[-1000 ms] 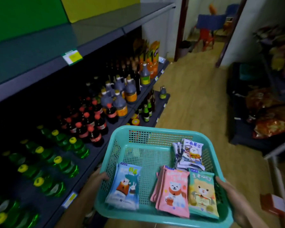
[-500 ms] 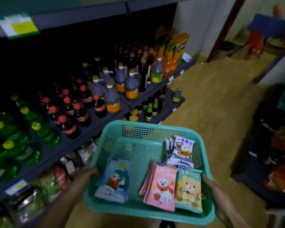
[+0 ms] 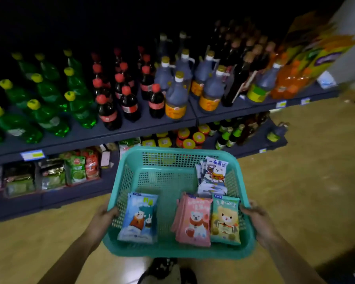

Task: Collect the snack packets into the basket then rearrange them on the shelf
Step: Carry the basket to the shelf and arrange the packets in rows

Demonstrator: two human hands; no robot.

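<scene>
I carry a teal plastic basket (image 3: 173, 152) in front of me, above the floor. My left hand (image 3: 103, 216) grips its left rim and my right hand (image 3: 256, 218) grips its right rim. Inside lie a blue snack packet (image 3: 138, 217) at the left, a stack of pink packets (image 3: 194, 219) in the middle, a green packet (image 3: 225, 219) beside them, and white-blue packets (image 3: 212, 175) leaning in the far right corner.
A dark shelf unit (image 3: 131, 130) faces me. Green bottles (image 3: 49, 111), cola bottles (image 3: 127, 103) and dark sauce jugs (image 3: 176, 97) fill the middle shelf. Bagged goods (image 3: 53, 175) and jars (image 3: 191, 138) sit on the bottom shelf. Wooden floor (image 3: 305, 171) spreads right.
My view has swung left and down, from looking along the aisle to facing the shelves. The basket stays in both hands and the packets have not shifted.
</scene>
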